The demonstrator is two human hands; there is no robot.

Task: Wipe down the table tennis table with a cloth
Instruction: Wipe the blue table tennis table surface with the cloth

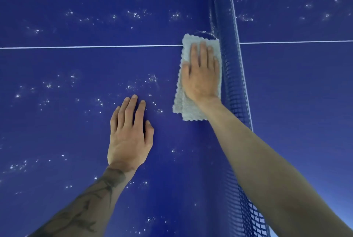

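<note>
Head view: cloth pressed flat beside the net

Nearest, at about 7 o'clock, a tattooed forearm leads to the left hand (pixel 129 135), lying palm-down and open on the blue table tennis table (pixel 57 122), fingers together, holding nothing. White droplet specks (pixel 47 85) dot the surface around it. Toward 1 o'clock of that hand, the right hand (pixel 200 76) is spread flat on a folded pale grey cloth (pixel 179 103), pressing it to the table rather than gripping it. The cloth lies just beside the blue net (pixel 235 91), which runs from 5 o'clock up to 12 o'clock and borders its right edge. Its far end covers the white centre line (pixel 95 46). Beyond, more specks are scattered.
</note>
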